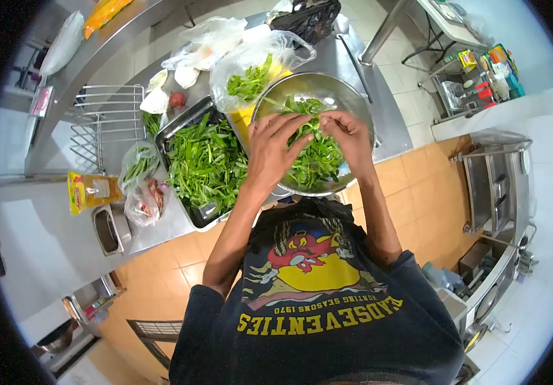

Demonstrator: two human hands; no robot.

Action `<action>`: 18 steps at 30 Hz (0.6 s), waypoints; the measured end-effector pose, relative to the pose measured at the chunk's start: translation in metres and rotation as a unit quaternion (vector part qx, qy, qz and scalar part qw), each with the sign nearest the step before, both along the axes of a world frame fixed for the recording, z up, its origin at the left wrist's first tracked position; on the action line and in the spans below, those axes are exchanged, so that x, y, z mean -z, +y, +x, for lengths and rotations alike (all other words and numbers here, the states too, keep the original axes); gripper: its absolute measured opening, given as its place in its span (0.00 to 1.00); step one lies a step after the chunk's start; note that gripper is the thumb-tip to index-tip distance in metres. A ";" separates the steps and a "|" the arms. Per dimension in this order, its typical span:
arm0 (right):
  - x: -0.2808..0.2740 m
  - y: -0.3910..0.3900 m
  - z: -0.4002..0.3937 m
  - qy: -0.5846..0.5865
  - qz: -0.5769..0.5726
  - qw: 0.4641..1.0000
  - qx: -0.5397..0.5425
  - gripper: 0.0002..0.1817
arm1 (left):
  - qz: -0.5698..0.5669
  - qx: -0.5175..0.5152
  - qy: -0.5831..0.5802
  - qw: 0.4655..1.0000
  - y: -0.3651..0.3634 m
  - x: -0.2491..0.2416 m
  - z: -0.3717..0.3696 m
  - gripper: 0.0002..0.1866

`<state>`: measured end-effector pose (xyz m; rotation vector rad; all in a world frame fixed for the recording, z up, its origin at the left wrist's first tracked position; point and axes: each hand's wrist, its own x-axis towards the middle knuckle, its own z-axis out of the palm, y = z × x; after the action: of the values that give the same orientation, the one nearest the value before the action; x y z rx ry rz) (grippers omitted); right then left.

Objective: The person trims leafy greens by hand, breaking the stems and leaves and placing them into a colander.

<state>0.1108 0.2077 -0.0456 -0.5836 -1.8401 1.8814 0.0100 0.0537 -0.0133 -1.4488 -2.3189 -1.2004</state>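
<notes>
Both hands are above a large steel bowl [358,102] that holds loose leafy greens [318,157]. My left hand [270,149] is over the bowl's left side, its fingers stretched to the right and the thumb apart from them. My right hand [351,142] is closed in a pinch at the bowl's right side, beside the left fingertips. A bit of leafy green [315,123] shows between the hands at the right fingertips. Left of the bowl, a deep metal tray [175,128] is heaped with cut leafy greens [206,163].
Behind the bowl lie a clear plastic bag [225,96] with greens and a black plastic bag [308,22]. A red onion [177,99] sits behind the tray. Leftward are a wire rack [106,115], a yellow packet [90,191], bagged food [145,202] and a small metal container [111,230].
</notes>
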 end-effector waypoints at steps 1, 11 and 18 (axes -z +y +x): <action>-0.004 -0.002 0.001 -0.004 -0.010 1.000 -0.003 0.11 | 0.001 0.001 0.000 1.000 0.004 0.005 -0.001 0.16; -0.011 0.007 0.005 0.004 -0.023 0.999 0.024 0.12 | 0.060 0.032 -0.373 0.925 0.014 0.041 -0.017 0.12; -0.008 0.015 0.003 0.036 -0.053 0.998 0.009 0.10 | 0.038 0.016 -0.387 0.921 0.005 0.047 -0.021 0.13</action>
<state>0.1143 0.2222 -0.0380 -0.5589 -1.6928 1.9725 -0.0105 0.0587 -0.0605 -1.0978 -2.6405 -2.1494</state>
